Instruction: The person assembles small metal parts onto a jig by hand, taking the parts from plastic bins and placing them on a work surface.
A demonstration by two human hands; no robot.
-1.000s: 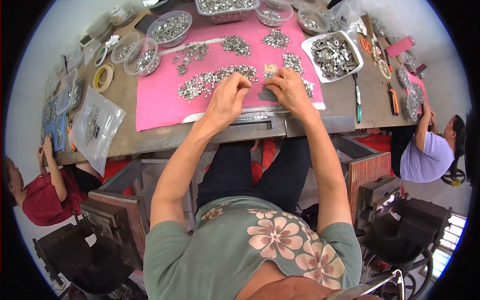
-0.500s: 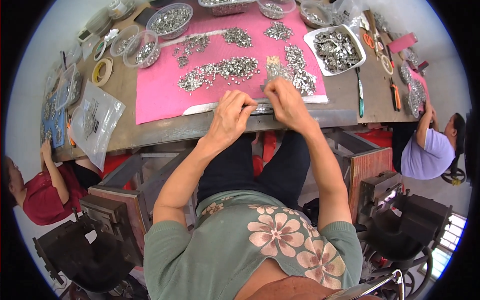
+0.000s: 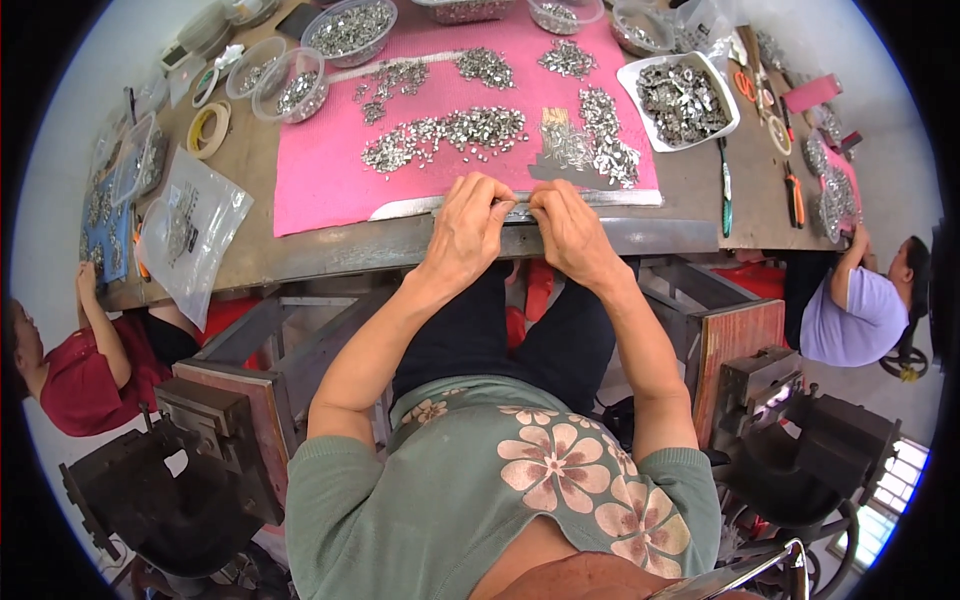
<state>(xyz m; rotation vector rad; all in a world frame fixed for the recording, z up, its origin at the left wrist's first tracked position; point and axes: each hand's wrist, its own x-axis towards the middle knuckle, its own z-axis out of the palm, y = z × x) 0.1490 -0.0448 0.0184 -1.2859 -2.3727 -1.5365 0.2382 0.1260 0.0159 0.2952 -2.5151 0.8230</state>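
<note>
At the table's front edge my left hand [image 3: 468, 222] and my right hand [image 3: 572, 228] face each other, fingers pinched, a small gap between them. What each pinch holds is too small to make out. A narrow metal strip [image 3: 522, 212] lies under and between the fingertips. Beyond them a pink mat [image 3: 320, 190] bears several heaps of small silver metal pieces [image 3: 455, 134]. Past my right hand a dark grey flat sheet [image 3: 580, 176] lies beside a heap of thin silver pins [image 3: 566, 146].
A white tray [image 3: 626, 80] of metal parts stands at the right, near green-handled pliers [image 3: 726, 195] and orange-handled pliers [image 3: 795, 200]. At the left are tape [image 3: 207, 132], a plastic bag [image 3: 205, 215] and clear tubs [image 3: 318, 96]. Co-workers sit left [image 3: 95, 375] and right [image 3: 850, 310].
My right hand has drawn back from the heap of pins to the table edge beside my left hand, uncovering the dark sheet. My left hand stays nearly in place.
</note>
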